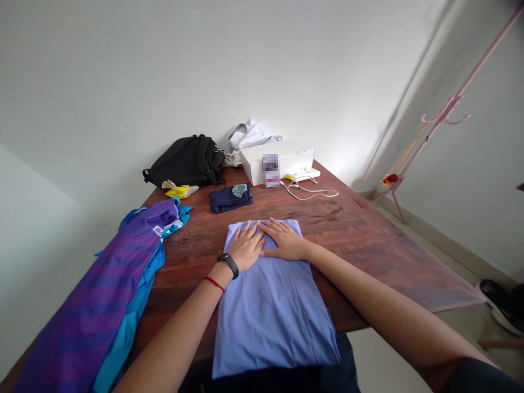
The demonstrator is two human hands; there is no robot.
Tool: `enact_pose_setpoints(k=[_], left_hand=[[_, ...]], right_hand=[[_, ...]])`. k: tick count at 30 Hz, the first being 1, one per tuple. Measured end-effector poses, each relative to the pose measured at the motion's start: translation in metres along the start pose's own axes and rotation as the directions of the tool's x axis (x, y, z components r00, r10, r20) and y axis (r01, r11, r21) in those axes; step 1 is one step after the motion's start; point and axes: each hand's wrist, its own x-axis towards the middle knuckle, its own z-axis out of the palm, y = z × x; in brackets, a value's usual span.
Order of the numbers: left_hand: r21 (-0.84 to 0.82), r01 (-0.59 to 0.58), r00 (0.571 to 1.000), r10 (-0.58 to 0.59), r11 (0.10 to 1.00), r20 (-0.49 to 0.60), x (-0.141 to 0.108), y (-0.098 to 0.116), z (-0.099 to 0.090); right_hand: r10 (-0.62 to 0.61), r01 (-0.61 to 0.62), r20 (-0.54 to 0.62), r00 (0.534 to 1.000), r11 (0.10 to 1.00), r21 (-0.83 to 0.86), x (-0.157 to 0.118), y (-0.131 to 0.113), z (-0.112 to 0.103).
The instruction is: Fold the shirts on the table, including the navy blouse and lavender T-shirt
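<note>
A light blue-violet cloth [274,311] lies lengthwise on the brown wooden table [347,240], its near end hanging over the front edge. My left hand [246,248], with a black band and a red string at the wrist, rests flat on the far part of the cloth, fingers spread. Beside it on the right, my right hand [286,241] also lies flat on the cloth, fingers apart. The two hands meet near the fingertips. Neither hand grips anything.
Purple and blue garments [102,278] lie along the left. Farther back are a folded navy cloth [229,198], a yellow item [179,190], a black backpack [184,161], a white box [286,155] and a white cable [313,194]. A pink rack [446,112] stands right.
</note>
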Motion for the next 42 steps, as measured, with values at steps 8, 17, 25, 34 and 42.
enact_pose_setpoints(k=[8, 17, 25, 34, 42], left_hand=[[0.068, 0.085, 0.996, -0.083, 0.994, -0.034, 0.007, -0.009, 0.003], [0.025, 0.146, 0.989, -0.145, 0.989, -0.038, 0.013, -0.016, 0.007], [-0.047, 0.087, 0.996, -0.087, 0.995, -0.001, 0.005, -0.016, -0.008], [-0.15, 0.098, 0.995, -0.1, 0.984, -0.007, 0.0, -0.023, -0.008], [-0.171, 0.257, 0.951, -0.28, 0.951, -0.128, -0.001, -0.047, -0.022]], right_hand=[[0.107, -0.108, -0.027, 0.994, 0.992, -0.065, 0.008, 0.018, -0.004], [0.186, -0.192, -0.144, 0.972, 0.981, -0.033, 0.014, 0.037, -0.002], [0.176, -0.185, -0.136, 0.975, 0.981, -0.056, 0.013, 0.038, -0.007], [0.198, -0.215, -0.206, 0.958, 0.974, -0.067, 0.009, 0.033, -0.015], [0.373, -0.369, -0.11, 0.921, 0.928, 0.053, 0.009, 0.05, -0.036]])
